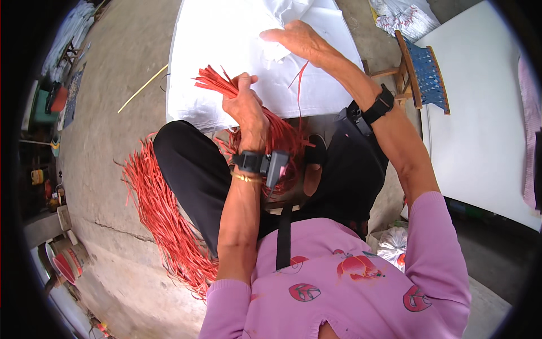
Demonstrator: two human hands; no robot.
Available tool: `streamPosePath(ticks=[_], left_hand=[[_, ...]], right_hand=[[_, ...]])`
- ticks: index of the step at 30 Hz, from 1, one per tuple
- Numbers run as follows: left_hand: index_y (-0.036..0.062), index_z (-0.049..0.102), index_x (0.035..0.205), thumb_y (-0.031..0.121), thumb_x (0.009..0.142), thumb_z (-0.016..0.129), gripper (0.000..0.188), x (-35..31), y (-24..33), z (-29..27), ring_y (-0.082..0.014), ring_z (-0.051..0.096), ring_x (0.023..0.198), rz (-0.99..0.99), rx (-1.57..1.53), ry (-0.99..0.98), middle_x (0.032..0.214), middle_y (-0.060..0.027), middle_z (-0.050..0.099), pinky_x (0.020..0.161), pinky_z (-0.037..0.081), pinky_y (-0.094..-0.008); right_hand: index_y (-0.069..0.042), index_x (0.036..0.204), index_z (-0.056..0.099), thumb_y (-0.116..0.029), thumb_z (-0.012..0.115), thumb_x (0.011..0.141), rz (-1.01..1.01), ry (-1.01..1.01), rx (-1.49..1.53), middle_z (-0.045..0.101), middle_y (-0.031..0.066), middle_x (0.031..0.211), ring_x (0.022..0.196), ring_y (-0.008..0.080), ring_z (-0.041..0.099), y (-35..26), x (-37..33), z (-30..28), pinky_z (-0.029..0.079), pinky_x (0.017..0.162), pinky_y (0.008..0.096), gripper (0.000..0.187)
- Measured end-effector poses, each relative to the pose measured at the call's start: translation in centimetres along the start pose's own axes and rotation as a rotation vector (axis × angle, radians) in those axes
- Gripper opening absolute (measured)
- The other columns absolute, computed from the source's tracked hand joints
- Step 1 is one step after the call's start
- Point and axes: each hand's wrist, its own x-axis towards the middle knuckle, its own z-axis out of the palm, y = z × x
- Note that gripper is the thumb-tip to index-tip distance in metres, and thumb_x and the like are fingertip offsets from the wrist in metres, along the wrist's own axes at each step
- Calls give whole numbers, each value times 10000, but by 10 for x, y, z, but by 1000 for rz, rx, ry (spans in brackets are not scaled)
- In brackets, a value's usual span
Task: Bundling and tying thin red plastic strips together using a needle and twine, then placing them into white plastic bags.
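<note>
My left hand is closed round a thick bundle of thin red strips. The cut ends poke out past the thumb over the white sheet, and the long tails fall between my knees. Farther up and to the right, my right hand is over a rumpled part of the white plastic sheet. A single red strip hangs from the underside of that hand toward the bundle. Its fingers are partly hidden, with one stretched leftward. Each wrist wears a black strap with a small device.
A loose heap of red strips lies on the concrete floor left of my leg. A wooden stool with a blue woven seat stands right of the sheet, beside a large white panel. A thin yellow stick lies at left.
</note>
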Motion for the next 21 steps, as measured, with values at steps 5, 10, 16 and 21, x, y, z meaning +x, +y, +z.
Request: streamPosePath(ticks=[5, 10, 16, 21], left_hand=[[54, 532, 852, 54, 761, 652, 151, -16, -6, 22, -42, 314, 365, -19, 116, -134, 567, 40, 437, 337, 231, -210], [65, 509, 863, 2, 757, 609, 159, 24, -29, 39, -68, 341, 382, 101, 14, -86, 547, 38, 391, 348, 258, -228], [28, 559, 818, -19, 740, 563, 91, 23, -22, 10, -88, 389, 424, -82, 122, 138, 657, -29, 558, 386, 292, -243], [18, 577, 861, 76, 751, 612, 129, -17, -4, 0, -99, 450, 527, -121, 102, -57, 727, -29, 563, 461, 350, -247]], right_hand=[[71, 690, 623, -487, 612, 712, 42, 22, 120, 530, 87, 616, 633, 170, 488, 3, 0, 27, 394, 604, 328, 559], [55, 704, 607, -461, 615, 720, 28, -64, 221, 494, 62, 612, 625, 169, 471, 0, 0, 35, 379, 591, 332, 516], [81, 716, 624, -442, 622, 679, -37, 38, 370, 565, 121, 608, 562, 219, 530, 1, 5, 12, 422, 541, 384, 524], [58, 671, 609, -417, 628, 697, -103, 128, 189, 518, 76, 570, 539, 172, 480, 8, 14, 5, 388, 512, 354, 476]])
